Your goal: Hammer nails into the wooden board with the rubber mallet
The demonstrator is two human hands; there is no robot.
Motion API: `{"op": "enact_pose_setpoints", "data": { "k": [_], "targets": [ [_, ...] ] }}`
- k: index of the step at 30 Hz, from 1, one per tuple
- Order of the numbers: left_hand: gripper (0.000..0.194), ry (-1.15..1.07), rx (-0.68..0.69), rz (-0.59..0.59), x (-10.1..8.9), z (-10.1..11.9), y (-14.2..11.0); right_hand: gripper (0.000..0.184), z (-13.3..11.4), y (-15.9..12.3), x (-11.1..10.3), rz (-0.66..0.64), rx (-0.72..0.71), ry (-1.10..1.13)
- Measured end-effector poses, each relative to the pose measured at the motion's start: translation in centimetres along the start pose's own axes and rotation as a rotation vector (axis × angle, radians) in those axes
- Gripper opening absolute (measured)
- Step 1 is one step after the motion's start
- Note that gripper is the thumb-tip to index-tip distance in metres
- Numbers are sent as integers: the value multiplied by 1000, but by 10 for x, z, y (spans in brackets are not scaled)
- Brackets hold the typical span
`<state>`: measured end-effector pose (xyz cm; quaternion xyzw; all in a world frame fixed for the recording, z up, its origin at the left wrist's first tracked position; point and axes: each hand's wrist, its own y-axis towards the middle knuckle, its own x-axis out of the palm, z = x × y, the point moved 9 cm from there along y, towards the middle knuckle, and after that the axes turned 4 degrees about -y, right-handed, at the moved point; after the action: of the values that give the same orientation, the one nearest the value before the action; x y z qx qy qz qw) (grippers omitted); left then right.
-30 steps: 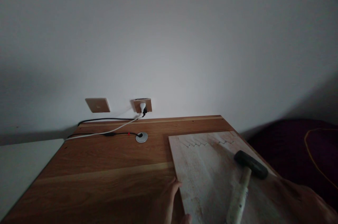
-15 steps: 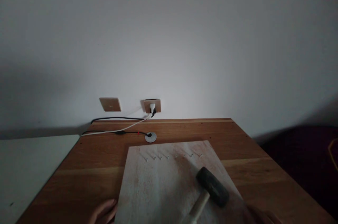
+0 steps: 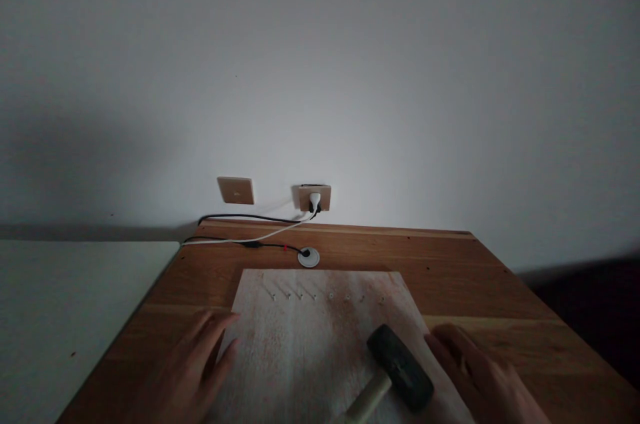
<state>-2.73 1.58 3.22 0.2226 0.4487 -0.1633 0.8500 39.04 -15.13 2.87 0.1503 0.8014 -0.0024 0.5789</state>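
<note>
A pale, whitewashed wooden board [image 3: 280, 351] lies on the table. Along its far edge runs a row of several small nails or screws [image 3: 314, 297], some upright with shadows; their exact kind is too small to tell. On the board's right part rests a mallet [image 3: 400, 367] with a black head and a light handle, which no hand touches. My left hand [image 3: 193, 367] is at the board's left edge, thumb and forefinger apart, slightly blurred. At the right edge is my right hand [image 3: 470, 367], fingers loosely bent, fingertips by the board's side.
The wooden table [image 3: 480, 334] stands against a grey-white wall. A white plug [image 3: 315, 200] sits in a wall socket, with cables running left. A round cable grommet [image 3: 309, 257] lies behind the board. A white surface [image 3: 85, 317] adjoins the table's left side.
Both hands have come further into view, moving forward along the board's sides. The board now sits straighter relative to the table's back edge. The view has swung slightly left.
</note>
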Motion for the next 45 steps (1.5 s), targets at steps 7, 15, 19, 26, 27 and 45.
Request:
{"op": "enact_pose_setpoints", "data": {
  "k": [7,15,19,26,27,45],
  "targets": [
    [40,10,281,-177,40,43,73,30,-36,98,14,-164,-59,2],
    [32,43,191,-368,62,53,86,31,-47,96,44,-316,-87,-162],
    [39,10,226,-361,67,53,85,31,-51,94,52,-339,-77,-225],
    [18,129,275,-323,66,51,91,31,-51,90,51,-350,-113,-238],
    [15,132,278,-295,63,52,93,33,-51,90,49,-353,-117,-230],
    [16,-49,326,-185,69,93,66,18,-119,94,39,-374,-222,-10]
  ]
}}
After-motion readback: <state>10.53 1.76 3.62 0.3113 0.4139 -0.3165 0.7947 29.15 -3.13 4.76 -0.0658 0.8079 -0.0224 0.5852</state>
